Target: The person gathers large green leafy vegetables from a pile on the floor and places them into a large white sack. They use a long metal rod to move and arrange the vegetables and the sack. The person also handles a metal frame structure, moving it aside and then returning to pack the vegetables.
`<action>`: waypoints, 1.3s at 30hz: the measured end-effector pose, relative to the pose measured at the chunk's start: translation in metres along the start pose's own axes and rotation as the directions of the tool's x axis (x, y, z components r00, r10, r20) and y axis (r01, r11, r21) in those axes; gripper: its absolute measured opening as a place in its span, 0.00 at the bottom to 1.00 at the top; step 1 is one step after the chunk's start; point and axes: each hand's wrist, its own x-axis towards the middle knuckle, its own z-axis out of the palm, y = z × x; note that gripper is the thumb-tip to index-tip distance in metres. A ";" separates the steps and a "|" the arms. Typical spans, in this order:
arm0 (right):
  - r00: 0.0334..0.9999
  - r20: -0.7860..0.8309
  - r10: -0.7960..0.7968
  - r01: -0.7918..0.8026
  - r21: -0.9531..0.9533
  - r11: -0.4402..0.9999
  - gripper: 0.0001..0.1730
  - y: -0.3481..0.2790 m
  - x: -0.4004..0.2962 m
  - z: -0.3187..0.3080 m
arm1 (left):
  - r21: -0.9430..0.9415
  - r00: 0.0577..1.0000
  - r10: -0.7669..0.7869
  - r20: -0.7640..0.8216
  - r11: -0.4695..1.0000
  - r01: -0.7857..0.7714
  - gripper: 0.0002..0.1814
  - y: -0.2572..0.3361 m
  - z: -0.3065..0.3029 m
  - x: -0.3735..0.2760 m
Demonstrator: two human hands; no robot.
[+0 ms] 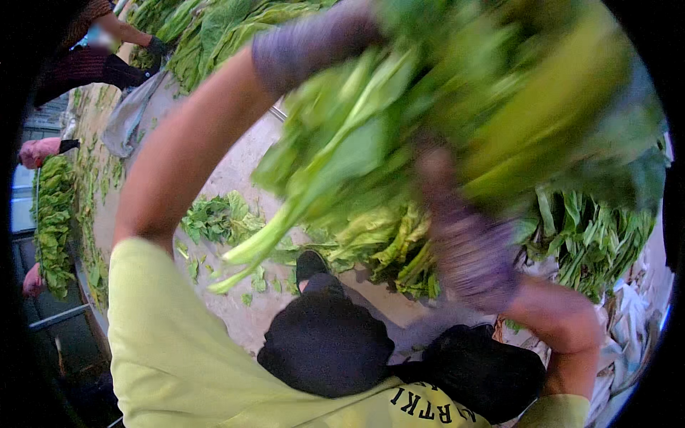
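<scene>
A large bunch of broad green leaves (342, 144), blurred by motion, spans the upper middle and right of the head view. My left hand (366, 24), in a purple-grey covering, reaches the bunch at the top; its fingers are hidden or blurred. From the lower right my right hand (439, 171) reaches into the bunch, closed on leaves, though blurred. Pale stalks stick out towards the lower left. Yellowing leaves (396, 241) lie on the floor beneath the bunch.
Loose leaf scraps (227, 216) lie on the floor (241, 315) near my feet. More green leaves (604, 230) are heaped at right beside crumpled whitish sheeting (631, 326). At upper left a co-worker's gloved hand (156, 48) is by a leaf pile (214, 37); another person holds strung leaves (53, 224).
</scene>
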 end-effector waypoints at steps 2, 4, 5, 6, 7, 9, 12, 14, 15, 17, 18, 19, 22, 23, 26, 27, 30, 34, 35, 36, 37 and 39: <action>0.985 0.019 0.172 -0.167 -0.153 0.974 0.23 0.034 -0.009 0.068 | 0.065 0.989 -0.146 -0.019 0.987 0.146 0.25 -0.074 -0.005 -0.039; 0.904 0.057 0.424 -0.409 -0.177 0.895 0.25 0.090 -0.030 0.133 | 0.136 0.957 -0.286 -0.051 0.947 0.291 0.27 -0.144 0.010 -0.080; 0.812 0.077 0.579 -0.556 -0.202 0.807 0.26 0.140 -0.046 0.154 | 0.164 0.941 -0.331 -0.067 0.927 0.338 0.28 -0.179 0.026 -0.093; 0.697 0.095 0.711 -0.680 -0.227 0.697 0.27 0.185 -0.060 0.172 | 0.187 0.928 -0.360 -0.097 0.909 0.373 0.29 -0.207 0.043 -0.105; 0.680 0.012 0.733 -0.716 -0.201 0.668 0.27 0.201 -0.063 0.183 | 0.187 0.919 -0.368 -0.140 0.902 0.389 0.30 -0.227 0.055 -0.115; 0.712 -0.076 0.698 -0.703 -0.068 0.708 0.24 0.208 -0.064 0.193 | 0.153 0.904 -0.379 -0.197 0.899 0.410 0.33 -0.246 0.060 -0.131; 0.590 -0.092 0.802 -0.797 -0.223 0.561 0.30 0.171 -0.040 0.204 | -0.225 0.812 -0.567 -0.135 0.816 0.533 0.32 -0.251 0.011 -0.174; 0.661 -0.198 0.724 -0.750 -0.155 0.643 0.30 0.192 -0.054 0.215 | -0.752 0.787 -0.526 -0.323 0.647 0.124 0.30 -0.274 -0.011 -0.180; 0.687 -0.243 0.685 -0.722 -0.121 0.681 0.29 0.202 -0.063 0.220 | -0.909 0.685 -0.669 -0.289 0.416 0.022 0.29 -0.288 -0.029 -0.169; 0.641 -0.238 0.729 -0.766 -0.154 0.624 0.29 0.202 -0.062 0.226 | -0.701 0.709 -0.577 -0.405 0.694 0.164 0.31 -0.291 -0.050 -0.115; 0.640 -0.208 0.740 -0.769 -0.170 0.617 0.28 0.197 -0.057 0.224 | -0.571 0.734 -0.521 -0.437 0.791 0.221 0.32 -0.285 -0.051 -0.079; 0.639 -0.197 0.744 -0.769 -0.186 0.611 0.28 0.195 -0.053 0.216 | -0.458 0.786 -0.452 -0.422 0.854 0.245 0.33 -0.271 -0.044 -0.040; 0.708 0.157 0.689 -0.620 -0.331 0.712 0.21 0.202 -0.048 0.206 | -0.290 0.901 -0.380 -0.211 0.904 0.314 0.38 -0.275 0.002 0.036; 0.706 0.384 0.595 -0.305 -0.593 0.745 0.19 0.201 -0.040 0.199 | -0.288 0.919 -0.382 -0.100 0.895 0.340 0.36 -0.267 0.013 0.059; 0.487 0.573 0.659 -0.269 -0.619 0.738 0.19 0.152 -0.019 0.160 | -0.173 0.921 -0.338 -0.194 0.936 0.307 0.23 -0.256 -0.002 0.021; 0.440 0.651 0.619 -0.304 -0.540 0.785 0.22 0.119 -0.014 0.151 | -0.147 0.924 -0.315 -0.217 0.946 0.288 0.23 -0.289 -0.036 0.001; 0.567 0.694 0.444 -0.175 -0.426 0.888 0.25 0.061 -0.027 0.049 | 0.212 0.811 -0.489 -0.322 0.797 0.565 0.26 -0.295 -0.069 -0.041; 0.991 -0.032 0.132 -0.113 -0.731 0.672 0.21 0.089 -0.049 -0.156 | 0.582 0.625 0.072 -0.777 0.461 0.670 0.26 -0.206 -0.132 -0.071; 0.934 -0.336 0.119 -0.342 -0.751 0.565 0.18 0.091 -0.058 -0.213 | 0.602 0.539 0.274 -0.797 0.435 0.670 0.24 -0.164 -0.127 -0.066; 0.849 -0.520 0.091 -0.471 -0.670 0.573 0.16 0.103 -0.078 -0.284 | 0.482 0.478 0.250 -0.842 0.745 0.460 0.21 -0.127 -0.125 -0.054; 0.726 -0.687 0.012 -0.635 -0.663 0.396 0.15 0.100 -0.086 -0.341 | 0.508 0.543 0.299 -0.785 0.813 0.286 0.19 -0.101 -0.118 -0.036; 0.659 -0.746 -0.095 -0.604 -0.600 0.524 0.22 0.107 -0.130 -0.452 | 0.278 0.765 0.225 -0.603 0.958 -0.062 0.16 -0.047 -0.032 0.041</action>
